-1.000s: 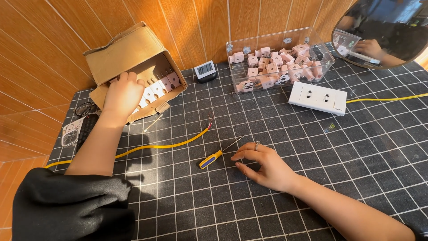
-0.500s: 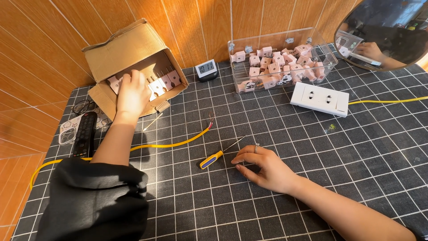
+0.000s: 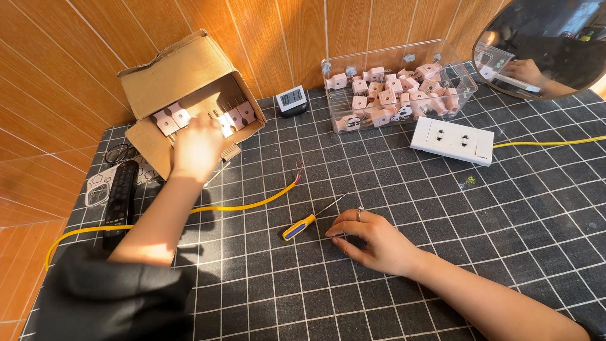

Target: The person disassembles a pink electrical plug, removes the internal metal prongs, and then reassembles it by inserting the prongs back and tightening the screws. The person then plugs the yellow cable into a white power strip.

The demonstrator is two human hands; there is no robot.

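My left hand (image 3: pixel 198 146) reaches into an open cardboard box (image 3: pixel 189 76) lying on its side at the back left, its fingers among several pink plugs (image 3: pixel 169 120); whether it grips one is hidden. My right hand (image 3: pixel 372 239) rests flat on the black grid mat, fingers spread, with a ring on one finger. Its fingertips lie just right of a small screwdriver (image 3: pixel 310 219) with a yellow and blue handle. A yellow cable (image 3: pixel 252 204) with bared wire ends runs across the mat between both hands.
A clear plastic bin (image 3: pixel 461 88) of pink plugs stands at the back. A white double socket (image 3: pixel 452 140) with a yellow cord lies in front of it. A small digital clock (image 3: pixel 292 100), a black remote (image 3: pixel 120 197), glasses (image 3: pixel 120 153) and a round mirror (image 3: pixel 549 44) surround the mat.
My left hand has pushed further into the cardboard box among the plugs. My right hand has stayed on the mat beside the screwdriver.
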